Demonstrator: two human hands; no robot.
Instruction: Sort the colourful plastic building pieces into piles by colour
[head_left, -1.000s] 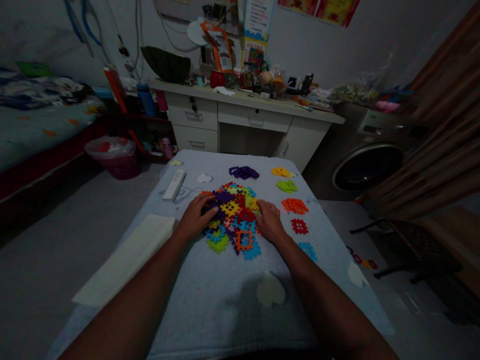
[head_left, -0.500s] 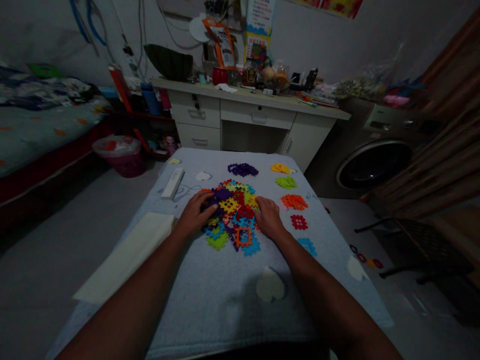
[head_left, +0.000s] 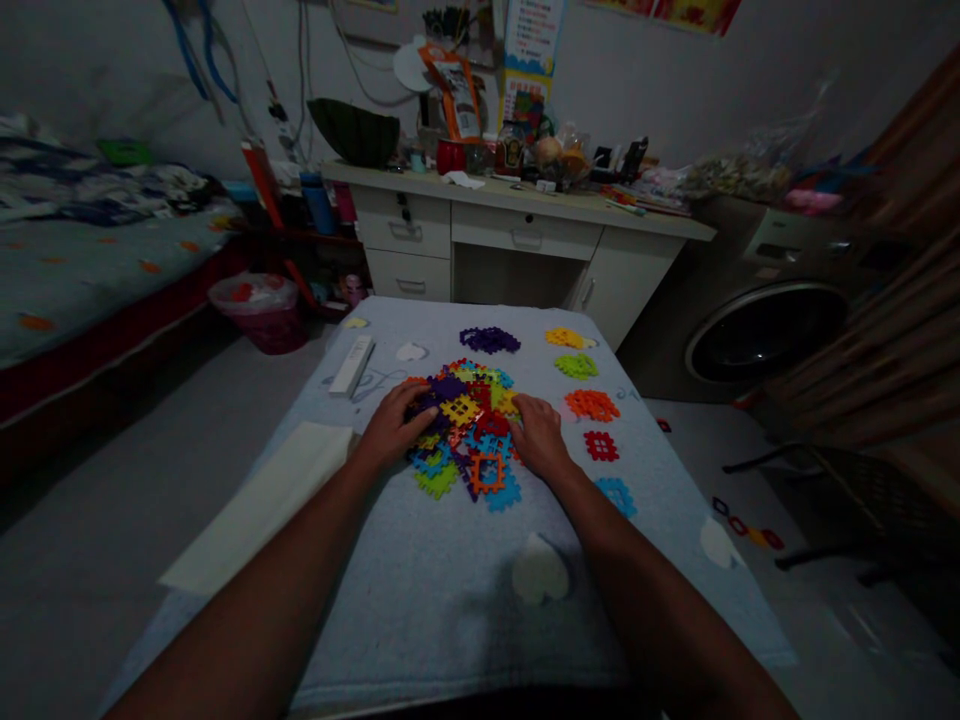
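Note:
A mixed pile of flat, notched plastic building tiles lies in the middle of the cloth-covered table. My left hand rests against the pile's left side, thumb apart from the fingers, by some purple tiles. On the opposite side, my right hand touches the edge near a yellow tile, its fingertips partly hidden. Neither hand visibly lifts a tile. Sorted by colour around the pile are purple tiles, yellow tiles, green tiles, orange tiles, red tiles and blue tiles.
On the table's left lie a white power strip and a folded pale cloth. Behind stands a cluttered white desk, with a washing machine at its right. A pink bin stands on the floor to the left.
The view has shifted slightly, so the surroundings sit a little further right. Both hands keep their places at the pile, and the tiles look the same.

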